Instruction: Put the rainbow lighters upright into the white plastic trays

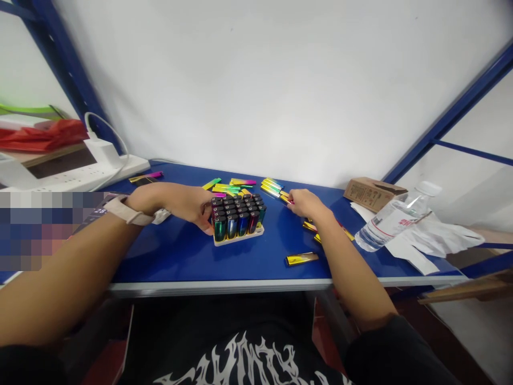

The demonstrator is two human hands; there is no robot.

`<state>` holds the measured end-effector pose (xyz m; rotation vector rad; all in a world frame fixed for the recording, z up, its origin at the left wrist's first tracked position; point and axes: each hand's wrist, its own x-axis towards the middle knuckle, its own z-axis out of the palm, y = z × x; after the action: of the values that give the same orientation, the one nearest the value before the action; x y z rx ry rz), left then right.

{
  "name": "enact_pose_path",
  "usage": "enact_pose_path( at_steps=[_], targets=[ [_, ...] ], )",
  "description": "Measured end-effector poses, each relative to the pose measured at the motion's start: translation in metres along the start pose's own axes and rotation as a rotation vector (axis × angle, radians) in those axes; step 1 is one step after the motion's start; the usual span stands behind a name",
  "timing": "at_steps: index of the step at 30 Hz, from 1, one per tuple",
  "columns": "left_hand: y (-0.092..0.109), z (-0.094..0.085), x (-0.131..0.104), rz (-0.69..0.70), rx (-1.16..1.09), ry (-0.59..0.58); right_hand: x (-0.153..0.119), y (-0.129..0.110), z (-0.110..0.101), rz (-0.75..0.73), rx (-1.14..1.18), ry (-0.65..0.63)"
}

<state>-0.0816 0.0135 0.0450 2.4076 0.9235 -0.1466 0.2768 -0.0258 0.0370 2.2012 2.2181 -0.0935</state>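
Note:
A white rack (240, 239) stands on the blue tabletop, filled with rows of shiny tubes (242, 224) in green, silver, blue and red with black tops. My left hand (197, 207) is closed around the rack's left side, its fingers partly hidden behind the tubes. Farther right, my right hand (305, 204) pinches the end of a flat, shiny yellow and red piece (286, 199). That piece lies at the edge of a fanned group of glossy yellow-blue pieces (271, 185). Behind the rack are more loose pieces (228, 188) in green, yellow and pink.
A gold piece (302, 259) lies near the table's front edge. On the right are a water bottle (393, 219), a cardboard box (372, 193) and crumpled white plastic (444, 235). A white power strip (76, 174) with a plugged-in charger (103, 152) sits left. A white wall rises behind.

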Motion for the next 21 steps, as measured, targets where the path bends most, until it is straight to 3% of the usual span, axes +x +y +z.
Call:
enact_pose_path(
  at_steps=[8,17,21],
  targets=[
    [0.013,-0.002,-0.003,-0.069,-0.029,-0.067,-0.002,0.005,0.000,-0.095,0.094,-0.070],
    [0.018,-0.003,-0.004,-0.059,-0.068,-0.083,-0.010,-0.005,-0.001,-0.320,0.420,0.188],
    [0.019,-0.004,-0.004,-0.061,-0.046,-0.092,-0.010,-0.010,0.001,-0.346,0.614,0.255]
  ],
)
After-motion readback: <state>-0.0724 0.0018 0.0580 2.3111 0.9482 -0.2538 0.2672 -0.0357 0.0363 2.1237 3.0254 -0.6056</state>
